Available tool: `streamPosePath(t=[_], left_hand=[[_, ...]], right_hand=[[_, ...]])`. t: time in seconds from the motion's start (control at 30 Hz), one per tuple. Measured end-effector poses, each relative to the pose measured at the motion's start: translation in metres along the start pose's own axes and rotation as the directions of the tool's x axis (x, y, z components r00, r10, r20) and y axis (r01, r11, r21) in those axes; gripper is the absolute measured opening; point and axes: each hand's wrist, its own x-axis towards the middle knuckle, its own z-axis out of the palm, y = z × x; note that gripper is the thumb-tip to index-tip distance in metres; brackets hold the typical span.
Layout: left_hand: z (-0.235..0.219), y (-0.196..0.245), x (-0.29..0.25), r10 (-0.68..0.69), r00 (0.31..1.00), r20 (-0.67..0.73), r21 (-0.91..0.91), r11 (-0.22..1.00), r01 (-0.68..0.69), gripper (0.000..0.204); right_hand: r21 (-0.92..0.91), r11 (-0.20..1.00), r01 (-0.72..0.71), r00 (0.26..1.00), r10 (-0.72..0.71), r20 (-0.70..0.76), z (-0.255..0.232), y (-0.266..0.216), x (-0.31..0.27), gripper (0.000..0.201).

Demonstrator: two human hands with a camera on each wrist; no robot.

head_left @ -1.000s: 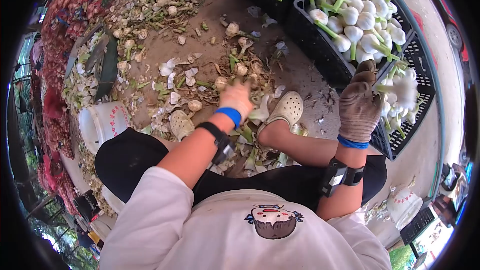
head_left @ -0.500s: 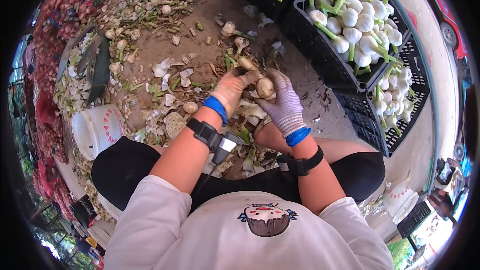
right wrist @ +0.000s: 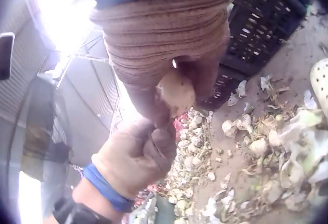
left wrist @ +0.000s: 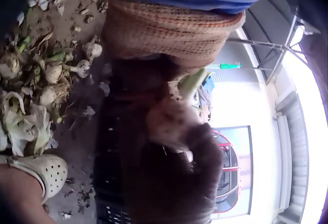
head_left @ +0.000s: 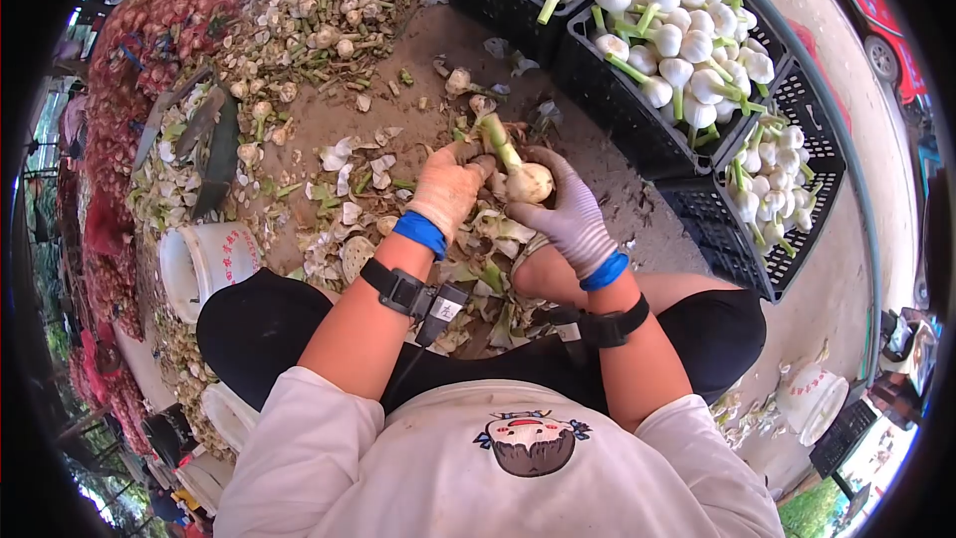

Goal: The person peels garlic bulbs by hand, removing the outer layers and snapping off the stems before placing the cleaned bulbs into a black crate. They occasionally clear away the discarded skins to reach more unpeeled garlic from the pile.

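Observation:
A soil-stained garlic bulb (head_left: 530, 182) with a thick green stem (head_left: 500, 142) is held up between both hands, over the litter on the ground. My gloved right hand (head_left: 570, 209) grips the bulb from the right, thumb below and fingers behind. From the left, my gloved left hand (head_left: 448, 191) has its fingers curled against the bulb near the stem. In the right wrist view the left hand (right wrist: 136, 155) meets the lower edge of the bulb (right wrist: 177, 92). The left wrist view shows the bulb (left wrist: 171, 123) dark and blurred, with the left fingers mostly hidden.
Black crates (head_left: 712, 201) of cleaned white garlic (head_left: 687, 50) stand at the right. Peeled skins (head_left: 344, 164) and loose bulbs cover the ground ahead, and a heap of dirty garlic (head_left: 329, 15) lies farther back. A white bucket (head_left: 209, 264) sits by the left knee, red net bags (head_left: 110, 189) beyond.
The right hand has come from the crates to the middle and now grips a garlic bulb. The left hand has lifted off the pile to meet it, and the bulb's stem now points up.

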Motion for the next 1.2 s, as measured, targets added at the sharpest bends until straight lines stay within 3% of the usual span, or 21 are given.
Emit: streamPosePath(t=[0.03, 0.07, 0.1, 0.13, 0.2, 0.27, 0.33, 0.5, 0.57, 0.6, 0.67, 0.73, 0.8, 0.83, 0.87, 0.93, 1.0, 1.03, 1.07, 1.13, 1.2], left_hand=[[0.002, 0.006, -0.008, 0.007, 1.000, -0.025, -0.166, 0.986, -0.011, 0.024], [0.003, 0.011, -0.016, 0.008, 0.999, -0.050, -0.327, 0.945, -0.024, 0.023], [0.000, 0.015, -0.020, 0.002, 1.000, -0.012, -0.331, 0.944, -0.006, 0.026], [-0.004, 0.013, -0.019, 0.006, 1.000, -0.016, -0.335, 0.942, -0.011, 0.026], [-0.012, -0.005, -0.006, 0.333, 0.932, 0.145, -0.105, 0.941, -0.321, 0.033], [-0.006, 0.001, -0.004, 0.496, 0.857, 0.140, -0.137, 0.867, -0.480, 0.040], [-0.004, 0.015, -0.016, -0.011, 0.996, 0.092, -0.204, 0.979, 0.030, 0.039], [-0.007, 0.009, -0.011, -0.011, 0.994, 0.111, -0.141, 0.990, 0.027, 0.033], [-0.006, 0.012, -0.013, -0.010, 0.996, 0.088, -0.172, 0.985, 0.025, 0.029], [-0.003, 0.015, -0.015, -0.008, 0.996, 0.087, -0.172, 0.985, 0.023, 0.029], [0.006, 0.020, -0.023, -0.021, 0.999, 0.026, -0.274, 0.961, 0.028, 0.025], [0.011, 0.016, -0.020, 0.013, 1.000, 0.025, -0.286, 0.958, -0.005, 0.026], [0.015, 0.015, -0.019, 0.115, 0.993, -0.016, -0.183, 0.976, -0.116, 0.027], [0.011, 0.014, -0.018, 0.052, 0.996, 0.071, -0.291, 0.956, -0.029, 0.032], [0.011, 0.007, -0.014, 0.050, 0.996, 0.072, -0.292, 0.956, -0.027, 0.032], [0.011, -0.007, -0.007, 0.378, 0.903, 0.206, 0.268, 0.865, -0.424, 0.037], [0.001, -0.008, -0.005, 0.383, 0.849, 0.364, 0.416, 0.749, -0.516, 0.039], [-0.001, -0.005, -0.008, 0.379, 0.810, 0.447, 0.277, 0.802, -0.529, 0.037], [-0.003, -0.003, -0.011, 0.385, 0.761, 0.523, 0.133, 0.845, -0.519, 0.034], [-0.014, 0.002, -0.004, 0.327, 0.753, 0.571, 0.083, 0.890, -0.449, 0.031], [-0.020, -0.006, 0.011, 0.292, 0.954, 0.071, -0.074, 0.955, -0.287, 0.028]], right_hand=[[0.494, 0.843, -0.213, 0.975, 0.155, 0.157, -0.004, -0.007, -0.002, 0.065], [0.803, 0.424, -0.418, 0.908, 0.203, 0.366, -0.007, -0.013, -0.005, 0.063], [0.868, 0.248, -0.431, 0.899, 0.207, 0.387, -0.006, -0.019, -0.005, 0.066], [0.866, 0.253, -0.432, 0.899, 0.202, 0.390, -0.007, -0.019, -0.004, 0.066], [0.511, 0.819, -0.260, 0.965, 0.202, 0.167, -0.006, -0.015, -0.002, 0.069], [0.519, 0.816, -0.255, 0.965, 0.185, 0.184, -0.005, -0.012, -0.002, 0.068], [0.478, 0.841, -0.254, 0.961, 0.164, 0.222, -0.006, -0.012, -0.002, 0.067], [0.364, 0.928, -0.074, 0.996, 0.049, 0.076, -0.003, 0.003, -0.004, 0.065], [0.750, 0.600, -0.277, 0.957, 0.243, 0.160, -0.008, -0.012, -0.004, 0.061], [0.750, 0.602, -0.276, 0.957, 0.240, 0.160, -0.010, -0.009, -0.002, 0.061], [0.895, -0.056, -0.442, 0.854, 0.281, 0.439, -0.017, -0.003, 0.002, 0.058], [0.919, 0.063, -0.390, 0.891, 0.279, 0.359, -0.008, -0.009, 0.001, 0.055], [0.697, 0.693, -0.185, 0.969, 0.248, 0.010, -0.004, -0.017, -0.001, 0.056], [0.696, 0.623, -0.356, 0.920, 0.362, 0.147, -0.013, -0.014, -0.002, 0.052], [0.695, 0.623, -0.358, 0.919, 0.365, 0.147, -0.019, -0.004, 0.000, 0.052], [0.753, 0.235, -0.615, 0.739, 0.504, 0.447, -0.026, 0.008, 0.007, 0.043], [0.716, 0.349, -0.604, 0.718, 0.629, 0.299, -0.011, -0.003, 0.008, 0.034], [0.684, 0.680, -0.266, 0.886, 0.452, -0.105, -0.002, 0.001, 0.011, 0.034], [0.463, 0.881, 0.101, 0.881, 0.137, -0.453, 0.003, 0.005, 0.013, 0.036], [0.518, 0.851, 0.088, 0.890, 0.167, -0.425, 0.000, 0.010, 0.011, 0.039], [0.932, 0.164, -0.323, 0.882, 0.408, 0.234, -0.015, 0.014, 0.008, 0.041]])
